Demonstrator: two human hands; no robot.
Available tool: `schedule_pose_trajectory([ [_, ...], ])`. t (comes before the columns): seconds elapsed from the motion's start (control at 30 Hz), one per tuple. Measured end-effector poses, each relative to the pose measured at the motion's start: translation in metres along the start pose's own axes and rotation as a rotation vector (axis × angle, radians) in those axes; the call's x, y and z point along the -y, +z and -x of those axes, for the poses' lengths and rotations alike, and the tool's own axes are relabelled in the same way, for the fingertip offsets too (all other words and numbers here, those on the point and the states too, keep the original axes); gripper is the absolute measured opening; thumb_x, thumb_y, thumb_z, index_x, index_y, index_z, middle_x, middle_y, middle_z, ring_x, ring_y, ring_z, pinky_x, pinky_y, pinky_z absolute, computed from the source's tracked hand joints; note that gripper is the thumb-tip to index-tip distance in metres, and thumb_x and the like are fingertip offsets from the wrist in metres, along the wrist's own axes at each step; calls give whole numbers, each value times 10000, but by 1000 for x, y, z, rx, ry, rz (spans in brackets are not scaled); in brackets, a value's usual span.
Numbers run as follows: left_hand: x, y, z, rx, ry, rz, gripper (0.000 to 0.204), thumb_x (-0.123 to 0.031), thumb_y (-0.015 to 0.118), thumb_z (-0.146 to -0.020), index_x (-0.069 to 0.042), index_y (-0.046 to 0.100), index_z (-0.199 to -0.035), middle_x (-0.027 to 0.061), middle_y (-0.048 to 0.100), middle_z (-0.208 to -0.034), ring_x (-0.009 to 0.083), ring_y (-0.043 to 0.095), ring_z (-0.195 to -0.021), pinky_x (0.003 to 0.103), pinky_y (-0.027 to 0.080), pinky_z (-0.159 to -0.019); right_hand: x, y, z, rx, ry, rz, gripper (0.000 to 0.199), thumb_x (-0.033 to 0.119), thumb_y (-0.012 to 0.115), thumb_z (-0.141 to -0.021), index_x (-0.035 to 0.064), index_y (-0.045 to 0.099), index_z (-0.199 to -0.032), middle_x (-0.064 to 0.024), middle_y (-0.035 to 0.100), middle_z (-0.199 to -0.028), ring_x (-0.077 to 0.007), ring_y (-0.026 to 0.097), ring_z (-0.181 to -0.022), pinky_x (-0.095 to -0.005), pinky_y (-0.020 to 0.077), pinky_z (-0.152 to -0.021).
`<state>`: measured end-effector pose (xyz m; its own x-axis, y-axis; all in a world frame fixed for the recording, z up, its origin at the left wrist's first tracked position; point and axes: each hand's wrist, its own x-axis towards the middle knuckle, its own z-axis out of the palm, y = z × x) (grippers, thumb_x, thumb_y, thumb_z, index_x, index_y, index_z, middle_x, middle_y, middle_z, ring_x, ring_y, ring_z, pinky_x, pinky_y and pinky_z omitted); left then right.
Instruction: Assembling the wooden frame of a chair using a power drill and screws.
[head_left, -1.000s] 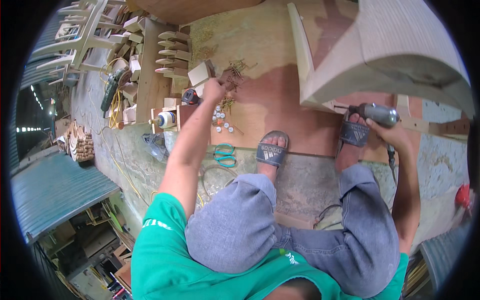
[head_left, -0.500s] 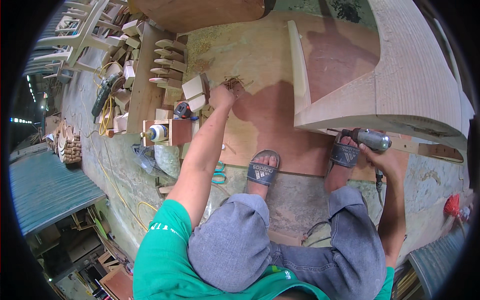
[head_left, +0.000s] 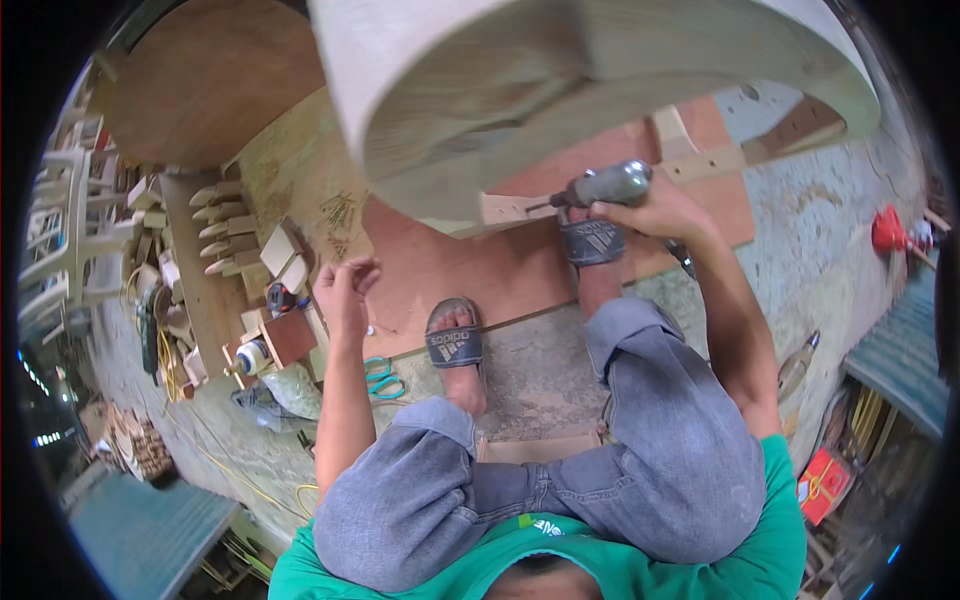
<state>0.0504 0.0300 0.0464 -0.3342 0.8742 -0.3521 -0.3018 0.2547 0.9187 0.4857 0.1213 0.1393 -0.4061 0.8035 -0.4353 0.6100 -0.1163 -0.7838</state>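
Holding a power tool [head_left: 612,184], the right hand [head_left: 662,208] is near a white-lettered sandal [head_left: 592,244].

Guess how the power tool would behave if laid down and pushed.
The power tool looks metallic, so probably heavy for its size. Its rounded body might roll, though its lower end, jutting below the right hand, would likely check that.

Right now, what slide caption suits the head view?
Right grip holding a power tool beside a curved wooden piece; left grip, fingers curled, near a tape measure.
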Motion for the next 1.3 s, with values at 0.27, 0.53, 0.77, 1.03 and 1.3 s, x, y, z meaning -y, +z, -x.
schedule_pose_trajectory([
  [0.27,6,99,57,452,-519,-80,150,-75,594,-898,-50,493,-1006,143,623,-951,252,659,-824,280,568,-690,5,-18,29,32,-8,-82,407,284,743,-782,64,621,-1103,-63,670,-929,-158,609,-837,-304,491,-767],
  [0.53,22,186,59,437,-829,386,104,-56,565,-908,-51,545,-1010,88,633,-997,219,636,-942,282,564,-824,-41,13,116,-151,100,-687,506,314,770,-764,61,564,-1151,-25,640,-817,-86,574,-663,-230,454,-545],
  [0.77,17,199,65,465,-826,587,102,-78,566,-909,-72,579,-1010,47,652,-1030,180,638,-928,276,569,-810,-48,30,121,-142,21,-805,434,308,749,-790,45,585,-1094,-33,652,-832,-87,581,-672,-225,464,-559],
  [1.03,19,204,68,397,-756,642,136,-60,555,-911,-73,600,-1038,55,651,-1048,183,636,-947,269,569,-820,-53,36,119,-197,41,-831,460,246,777,-769,41,567,-1123,-42,655,-867,-94,587,-705,-241,475,-606],
  [1.3,25,212,65,242,-741,650,110,-71,529,-928,-10,585,-1002,110,638,-1094,231,621,-1030,280,573,-842,-34,40,104,-240,-55,-561,414,194,804,-730,4,618,-1047,-66,664,-916,-139,619,-852,-281,492,-772],
])
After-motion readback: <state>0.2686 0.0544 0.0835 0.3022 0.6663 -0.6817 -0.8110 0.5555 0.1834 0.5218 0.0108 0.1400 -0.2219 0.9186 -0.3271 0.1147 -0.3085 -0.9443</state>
